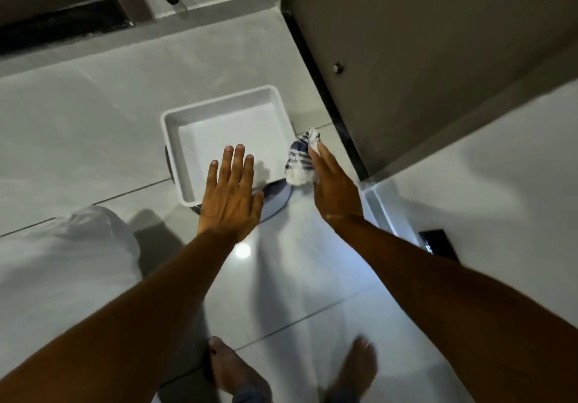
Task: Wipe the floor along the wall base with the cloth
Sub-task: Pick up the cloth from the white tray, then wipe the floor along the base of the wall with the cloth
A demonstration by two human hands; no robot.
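Note:
A bunched white cloth with dark blue stripes (pixel 301 160) is held in my right hand (pixel 334 189), up in the air over the glossy grey tiled floor (pixel 294 277). My left hand (pixel 230 196) is stretched out flat, fingers apart and empty, over the near edge of a white square basin (pixel 170 139). A dark skirting strip (pixel 325 86) runs along the base of the brown panel on the right, just beyond the cloth. The light wall base (pixel 219 3) crosses the far side.
The white basin sits on a dark round stand (pixel 275 197) in mid floor. White bedding or fabric (pixel 62 261) lies at the left. A white wall corner (pixel 378 202) with a black socket plate (pixel 438 243) juts at the right. My bare feet (pixel 231 371) stand below.

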